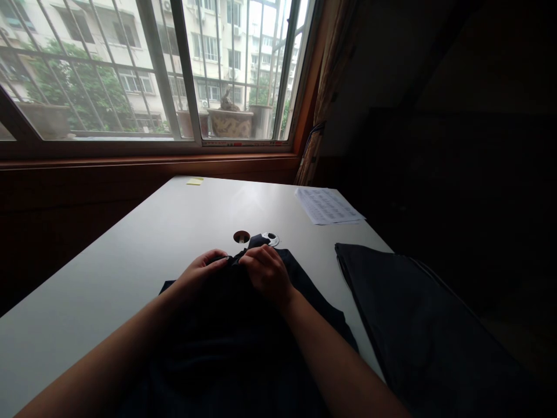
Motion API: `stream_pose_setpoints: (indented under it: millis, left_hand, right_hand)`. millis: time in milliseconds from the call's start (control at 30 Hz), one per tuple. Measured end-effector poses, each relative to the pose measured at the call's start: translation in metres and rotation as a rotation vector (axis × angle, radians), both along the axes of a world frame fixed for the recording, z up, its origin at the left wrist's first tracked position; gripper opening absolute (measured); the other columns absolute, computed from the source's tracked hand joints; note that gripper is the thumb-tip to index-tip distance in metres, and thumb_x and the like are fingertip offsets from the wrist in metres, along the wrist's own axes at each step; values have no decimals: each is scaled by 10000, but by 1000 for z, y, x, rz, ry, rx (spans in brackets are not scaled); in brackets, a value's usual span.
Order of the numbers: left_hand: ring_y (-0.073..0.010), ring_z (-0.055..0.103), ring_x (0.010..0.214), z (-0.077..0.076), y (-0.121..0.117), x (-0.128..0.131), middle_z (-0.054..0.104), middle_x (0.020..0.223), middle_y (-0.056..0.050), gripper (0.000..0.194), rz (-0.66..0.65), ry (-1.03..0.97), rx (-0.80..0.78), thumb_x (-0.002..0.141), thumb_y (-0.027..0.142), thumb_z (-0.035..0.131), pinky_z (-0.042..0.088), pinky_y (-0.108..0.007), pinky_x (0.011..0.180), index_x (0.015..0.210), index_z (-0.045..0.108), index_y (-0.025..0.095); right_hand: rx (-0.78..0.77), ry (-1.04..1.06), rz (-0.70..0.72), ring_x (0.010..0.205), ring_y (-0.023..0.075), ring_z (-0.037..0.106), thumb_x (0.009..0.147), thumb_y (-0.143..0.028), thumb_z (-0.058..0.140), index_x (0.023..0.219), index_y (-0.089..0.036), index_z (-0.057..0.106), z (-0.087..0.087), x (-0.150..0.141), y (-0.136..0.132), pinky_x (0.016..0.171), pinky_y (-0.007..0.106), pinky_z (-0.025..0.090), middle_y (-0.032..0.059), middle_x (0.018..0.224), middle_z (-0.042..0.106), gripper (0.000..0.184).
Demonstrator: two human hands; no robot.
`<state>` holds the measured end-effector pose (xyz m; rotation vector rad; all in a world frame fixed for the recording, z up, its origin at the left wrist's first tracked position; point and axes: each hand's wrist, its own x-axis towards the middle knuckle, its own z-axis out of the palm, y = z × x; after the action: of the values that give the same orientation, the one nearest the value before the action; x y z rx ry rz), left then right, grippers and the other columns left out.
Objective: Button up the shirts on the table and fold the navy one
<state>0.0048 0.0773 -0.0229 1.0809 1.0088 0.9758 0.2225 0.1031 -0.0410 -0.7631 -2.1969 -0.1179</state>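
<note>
A dark navy piece of cloth [243, 337], perhaps a garment, lies over the near part of the white table [130, 261] and spreads down toward me. My left hand [204, 267] pinches its gathered far edge between thumb and fingers. Close beside it, my right hand [266, 270] is closed on the same edge, its fingertips bent inward. Between the two hands the fabric is bunched up. A flap of the cloth sticks out beyond my right hand. Too dark to make out are any seams or buttons.
Folded dark fabric [391, 296] lies on the table's right side. Beyond my hands are a round hole [241, 237] and a pale ring [271, 238]. Printed sheets [328, 206] rest at the far right, yellow sticky notes [195, 181] at the far left. A barred window [143, 75] stands behind.
</note>
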Motion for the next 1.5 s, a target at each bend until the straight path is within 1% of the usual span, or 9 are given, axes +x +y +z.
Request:
stream_pose_setpoints:
  millis: [200,400,500,633,700,1000,1300,1400,1500]
  left_hand:
    - [-209,680,818,-1,0,1,710,926,-48,376,22,3,25,781,434,767,532,-327,747,1030,639,183]
    - [-224,676,870,-4,2,0,720,969,-36,392,55,16,56,778,438,748,517,-334,784,1086,663,211]
    - [-227,663,888,-4,3,-1,713,968,-29,373,64,7,65,765,413,747,509,-332,789,1073,679,214]
    - [-223,638,911,-3,3,-2,697,952,-24,285,118,-5,97,734,358,747,501,-332,822,958,698,189]
    - [-210,627,882,-3,3,-1,686,923,-16,250,129,-17,102,731,340,733,499,-318,796,921,689,184]
    - [-161,589,722,1,1,0,639,802,12,190,169,-75,35,709,271,674,469,-257,638,873,628,184]
    - [-162,612,775,-4,2,-5,651,908,-12,240,86,-185,43,689,210,735,493,-242,665,905,634,179]
    - [-155,610,766,-5,2,-4,649,886,-9,244,93,-174,51,706,234,765,496,-236,668,910,643,179]
    - [-141,595,710,-3,1,-2,631,807,2,236,114,-145,50,770,313,760,487,-227,630,930,645,184]
  right_hand:
    - [-72,191,-35,951,219,578,922,-143,522,972,-227,598,-1,0,0,909,402,457,66,1018,656,123]
    - [-110,340,-59,981,232,584,853,-99,509,967,-226,561,1,2,3,922,421,458,69,1010,646,178]
    - [-128,326,-71,959,234,574,842,-98,511,968,-224,596,0,3,4,922,417,454,62,979,641,197]
    - [-135,284,-81,930,225,549,839,-99,522,954,-220,669,-2,3,4,918,400,451,56,958,622,223]
    - [-140,292,-77,930,223,541,815,-88,535,914,-214,678,-2,3,4,914,393,451,55,953,613,214]
    - [-218,366,-82,945,208,550,792,-8,490,712,-209,629,-4,3,9,900,368,467,51,945,605,257]
    - [-240,468,-42,917,206,552,745,40,469,695,-214,566,-7,3,12,855,370,474,43,906,577,277]
    - [-246,486,-32,917,208,554,736,44,462,696,-214,543,-8,2,13,849,373,475,45,910,566,274]
    - [-255,493,-28,920,210,556,732,43,451,701,-217,532,-8,2,13,847,374,478,46,915,559,274]
